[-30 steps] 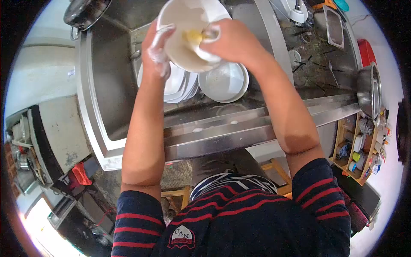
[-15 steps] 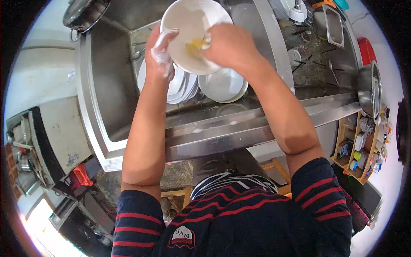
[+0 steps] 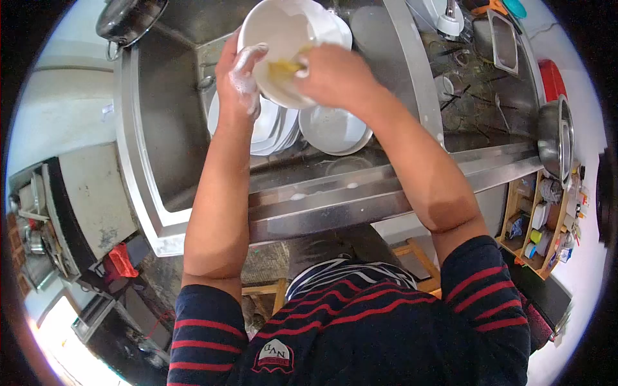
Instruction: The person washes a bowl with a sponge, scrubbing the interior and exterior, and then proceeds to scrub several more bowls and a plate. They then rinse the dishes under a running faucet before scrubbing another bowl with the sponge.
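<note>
My left hand, soapy along the thumb, grips the left rim of a white bowl held tilted above the sink. Inside the bowl, my right hand is closed on a yellow sponge pressed near the bowl's inner wall; motion blurs both the fingers and the sponge. Below the bowl, a stack of white plates lies in the sink basin. Beside the stack sits a round white dish, partly covered by the bowl and my right arm.
The steel sink has a front ledge under my forearms. A dark pot stands at the back left corner. To the right, a second basin holds glasses and utensils, with a metal bowl at its edge.
My right hand and the sponge have moved left and slightly within the bowl. The bowl has shifted a little left, showing more of a white dish behind it.
</note>
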`<state>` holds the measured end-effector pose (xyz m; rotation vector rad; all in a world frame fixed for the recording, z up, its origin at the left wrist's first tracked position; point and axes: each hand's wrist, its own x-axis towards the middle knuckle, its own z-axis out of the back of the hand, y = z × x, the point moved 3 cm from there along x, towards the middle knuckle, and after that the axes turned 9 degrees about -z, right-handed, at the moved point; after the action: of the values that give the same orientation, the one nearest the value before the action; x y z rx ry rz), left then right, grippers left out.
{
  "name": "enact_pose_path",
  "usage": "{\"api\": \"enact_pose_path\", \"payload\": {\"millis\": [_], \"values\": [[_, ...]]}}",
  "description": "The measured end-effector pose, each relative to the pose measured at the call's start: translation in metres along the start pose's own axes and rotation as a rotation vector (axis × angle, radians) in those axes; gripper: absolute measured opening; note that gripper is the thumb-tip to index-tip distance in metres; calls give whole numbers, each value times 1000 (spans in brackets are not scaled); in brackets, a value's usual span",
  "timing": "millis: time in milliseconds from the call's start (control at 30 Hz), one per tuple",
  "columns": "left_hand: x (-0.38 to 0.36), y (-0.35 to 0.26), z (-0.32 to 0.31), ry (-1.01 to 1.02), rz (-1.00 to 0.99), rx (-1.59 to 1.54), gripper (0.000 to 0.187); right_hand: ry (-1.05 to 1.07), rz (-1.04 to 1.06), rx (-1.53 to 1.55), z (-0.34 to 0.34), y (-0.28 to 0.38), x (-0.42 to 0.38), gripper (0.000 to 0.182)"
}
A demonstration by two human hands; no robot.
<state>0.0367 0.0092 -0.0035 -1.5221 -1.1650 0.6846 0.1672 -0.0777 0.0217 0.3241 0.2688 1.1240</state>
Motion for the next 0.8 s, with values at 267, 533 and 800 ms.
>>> {"api": "enact_pose_path", "payload": {"millis": [267, 533, 800], "values": [[19, -10, 31, -305, 157, -187, 41, 8, 320, 533, 11, 1, -1, 43], [20, -25, 39, -276, 274, -286, 46, -247, 561, 440, 21, 18, -17, 42], [17, -20, 34, -156, 271, -198, 47, -475, 177, 497, 33, -20, 9, 40]]}}
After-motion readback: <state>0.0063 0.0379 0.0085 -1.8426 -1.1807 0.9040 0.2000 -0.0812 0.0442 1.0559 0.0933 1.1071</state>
